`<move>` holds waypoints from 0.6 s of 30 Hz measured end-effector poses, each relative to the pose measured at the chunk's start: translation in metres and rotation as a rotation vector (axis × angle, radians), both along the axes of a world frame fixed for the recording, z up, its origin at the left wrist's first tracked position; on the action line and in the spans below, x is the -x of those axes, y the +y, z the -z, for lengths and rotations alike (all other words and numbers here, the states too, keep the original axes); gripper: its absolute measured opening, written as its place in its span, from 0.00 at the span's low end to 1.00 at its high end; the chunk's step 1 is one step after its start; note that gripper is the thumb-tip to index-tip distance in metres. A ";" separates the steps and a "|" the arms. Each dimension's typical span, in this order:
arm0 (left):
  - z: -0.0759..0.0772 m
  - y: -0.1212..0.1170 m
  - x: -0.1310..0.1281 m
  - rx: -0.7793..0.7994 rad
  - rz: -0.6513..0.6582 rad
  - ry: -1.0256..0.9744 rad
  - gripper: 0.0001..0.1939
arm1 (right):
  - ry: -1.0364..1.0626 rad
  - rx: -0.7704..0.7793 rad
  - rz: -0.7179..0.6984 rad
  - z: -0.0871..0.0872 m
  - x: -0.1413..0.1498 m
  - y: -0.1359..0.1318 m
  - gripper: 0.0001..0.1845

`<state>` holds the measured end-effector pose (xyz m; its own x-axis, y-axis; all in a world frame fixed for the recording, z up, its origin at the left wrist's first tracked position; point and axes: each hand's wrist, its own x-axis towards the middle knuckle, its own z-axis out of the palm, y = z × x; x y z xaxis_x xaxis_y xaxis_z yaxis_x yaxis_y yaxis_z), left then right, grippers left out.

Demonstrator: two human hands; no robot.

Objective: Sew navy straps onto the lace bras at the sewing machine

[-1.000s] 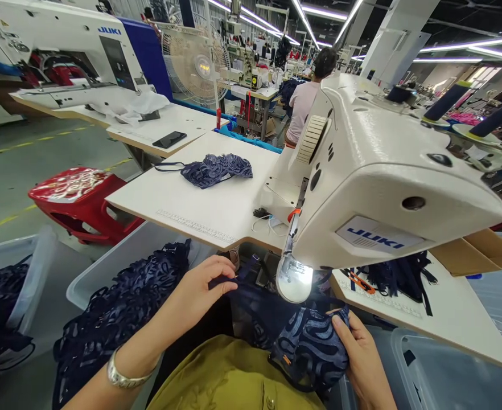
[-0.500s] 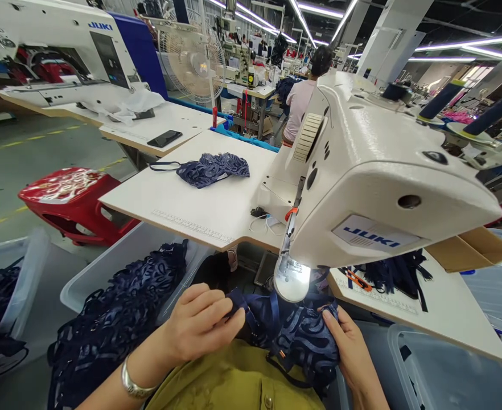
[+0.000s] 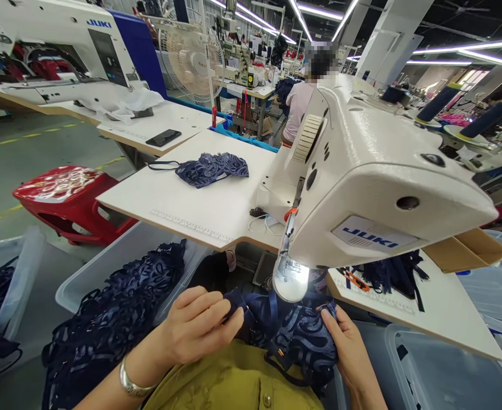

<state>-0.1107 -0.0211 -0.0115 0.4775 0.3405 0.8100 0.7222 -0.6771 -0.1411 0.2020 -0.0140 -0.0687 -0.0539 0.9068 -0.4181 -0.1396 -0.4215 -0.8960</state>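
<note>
A navy lace bra (image 3: 306, 336) is stretched between my two hands below the lit head of a white sewing machine (image 3: 387, 193). My left hand (image 3: 204, 322), a bracelet on its wrist, is closed on the bra's left end. My right hand (image 3: 340, 330) pinches its right side, thumb on top. The machine's rounded, shining lower end (image 3: 291, 279) hides part of the bra's upper edge, so whether the needle touches the fabric cannot be seen. Another navy bra (image 3: 212, 169) lies on the white tabletop (image 3: 182, 199) beyond.
Left of me, a plastic bin (image 3: 75, 285) overflows with navy lace pieces, near a red stool (image 3: 63, 199). On the right tabletop lie orange-handled snips (image 3: 357, 281) and navy straps (image 3: 394, 276), beside a cardboard box (image 3: 466, 250). A phone (image 3: 163, 138) rests farther back; a person (image 3: 300, 105) sits beyond.
Both hands keep their grip on the bra and hardly move. The whole view has shifted very slightly.
</note>
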 end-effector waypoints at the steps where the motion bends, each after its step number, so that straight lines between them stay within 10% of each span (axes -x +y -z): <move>1: -0.001 0.000 0.000 -0.004 -0.004 0.003 0.08 | 0.002 -0.002 0.003 0.001 0.000 0.000 0.25; 18: -0.007 0.002 -0.003 -0.032 -0.012 0.023 0.07 | 0.006 -0.001 -0.021 -0.001 0.002 0.002 0.25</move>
